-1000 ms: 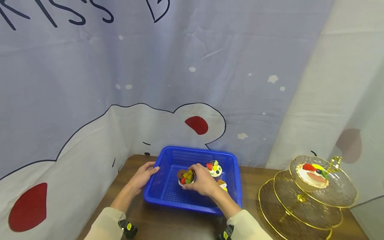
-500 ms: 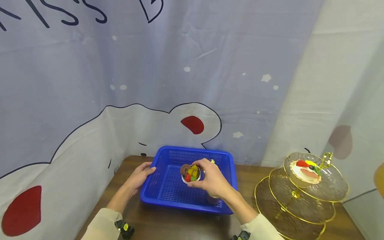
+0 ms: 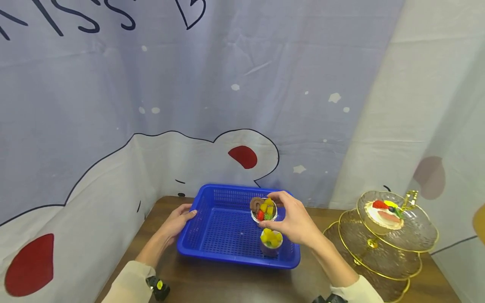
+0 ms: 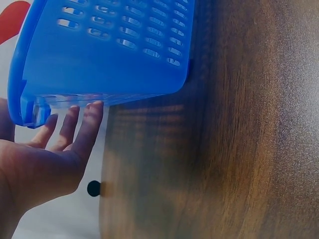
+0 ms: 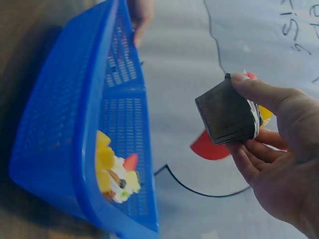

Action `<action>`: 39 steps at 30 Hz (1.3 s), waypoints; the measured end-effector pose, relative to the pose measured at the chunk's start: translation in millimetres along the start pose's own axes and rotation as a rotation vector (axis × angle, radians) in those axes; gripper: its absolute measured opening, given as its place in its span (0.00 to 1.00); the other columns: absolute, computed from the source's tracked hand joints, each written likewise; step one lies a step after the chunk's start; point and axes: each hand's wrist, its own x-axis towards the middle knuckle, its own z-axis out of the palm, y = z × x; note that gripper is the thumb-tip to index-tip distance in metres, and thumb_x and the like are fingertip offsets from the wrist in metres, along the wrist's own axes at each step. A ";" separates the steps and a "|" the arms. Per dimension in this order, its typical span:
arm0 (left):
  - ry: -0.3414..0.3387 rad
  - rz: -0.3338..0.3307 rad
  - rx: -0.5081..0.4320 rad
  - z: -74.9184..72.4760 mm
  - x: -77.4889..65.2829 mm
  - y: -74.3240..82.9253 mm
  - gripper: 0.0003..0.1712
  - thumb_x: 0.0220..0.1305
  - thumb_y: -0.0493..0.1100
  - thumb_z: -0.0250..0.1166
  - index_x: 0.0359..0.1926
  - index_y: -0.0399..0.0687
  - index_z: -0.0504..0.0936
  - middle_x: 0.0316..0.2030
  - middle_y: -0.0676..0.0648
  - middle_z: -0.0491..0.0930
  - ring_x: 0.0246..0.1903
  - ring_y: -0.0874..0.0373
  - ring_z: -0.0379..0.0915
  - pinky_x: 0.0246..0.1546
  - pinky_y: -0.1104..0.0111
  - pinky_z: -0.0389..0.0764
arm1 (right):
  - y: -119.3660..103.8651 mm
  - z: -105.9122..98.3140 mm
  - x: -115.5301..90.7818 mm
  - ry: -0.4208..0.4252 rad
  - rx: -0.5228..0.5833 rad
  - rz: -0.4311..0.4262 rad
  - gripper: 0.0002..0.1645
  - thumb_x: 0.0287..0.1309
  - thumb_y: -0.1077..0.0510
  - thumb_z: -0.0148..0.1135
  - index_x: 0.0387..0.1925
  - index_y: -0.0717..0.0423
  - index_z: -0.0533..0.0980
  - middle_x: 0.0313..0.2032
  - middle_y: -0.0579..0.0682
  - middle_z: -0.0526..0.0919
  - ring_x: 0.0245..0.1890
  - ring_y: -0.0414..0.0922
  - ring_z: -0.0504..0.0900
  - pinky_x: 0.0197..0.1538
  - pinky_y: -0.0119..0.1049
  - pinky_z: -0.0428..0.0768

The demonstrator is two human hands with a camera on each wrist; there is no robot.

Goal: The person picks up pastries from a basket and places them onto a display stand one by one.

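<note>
Raised over the right part of a blue plastic basket (image 3: 227, 259), my right hand (image 3: 293, 219) holds a small cupcake (image 3: 264, 209) between thumb and fingers. Its top carries a chocolate roll, yellow fruit cubes, a strawberry and a green slice; its dark cup (image 5: 227, 114) shows in the right wrist view. My left hand (image 3: 178, 221) grips the basket's left rim, thumb on top and fingers against the outer wall. Inside, a cupcake with yellow cubes (image 3: 271, 240) stands near the front right. A cream-topped cupcake (image 5: 123, 181) beside it is hidden by my right hand in the head view.
A gold-rimmed glass tiered stand (image 3: 379, 248) stands to the right, with a fruit-topped tart (image 3: 384, 218) on its top plate. A patterned curtain (image 3: 212, 84) hangs behind the wooden table (image 3: 212, 282).
My right hand has lifted the chocolate-roll cupcake from the basket's middle and carried it up and right. The yellow-cube cupcake has come into fuller view. My left hand stays on the rim.
</note>
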 end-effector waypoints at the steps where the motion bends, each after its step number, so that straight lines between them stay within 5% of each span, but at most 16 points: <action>1: 0.002 -0.001 0.003 0.7 0.1 0.7 0.28 0.83 0.44 0.56 0.75 0.38 0.64 0.66 0.32 0.74 0.48 0.47 0.83 0.43 0.57 0.86 | 0.1 -4.0 -1.7 0.008 -0.003 0.001 0.41 0.48 0.48 0.88 0.61 0.53 0.77 0.55 0.46 0.84 0.55 0.50 0.84 0.59 0.54 0.83; 17: -0.008 -0.002 0.009 1.7 3.4 -1.8 0.27 0.83 0.43 0.54 0.75 0.37 0.63 0.66 0.31 0.73 0.47 0.47 0.84 0.43 0.56 0.86 | 3.1 -57.7 -34.5 0.155 -0.089 -0.077 0.39 0.46 0.48 0.89 0.57 0.52 0.80 0.50 0.43 0.86 0.51 0.45 0.86 0.55 0.50 0.84; 26: -0.008 0.001 0.014 2.5 2.6 -2.8 0.28 0.83 0.43 0.55 0.75 0.37 0.63 0.66 0.31 0.74 0.47 0.48 0.83 0.43 0.57 0.86 | -4.2 -88.4 -60.1 0.271 -0.122 -0.061 0.37 0.45 0.50 0.89 0.57 0.47 0.81 0.47 0.39 0.87 0.48 0.37 0.84 0.52 0.23 0.75; 39: -0.006 0.013 0.021 1.3 -2.8 -0.4 0.28 0.83 0.43 0.55 0.75 0.36 0.63 0.65 0.30 0.74 0.48 0.46 0.83 0.44 0.57 0.85 | -5.4 -126.8 -107.1 0.383 -0.061 -0.064 0.42 0.38 0.69 0.89 0.58 0.52 0.81 0.48 0.43 0.86 0.49 0.30 0.85 0.57 0.18 0.75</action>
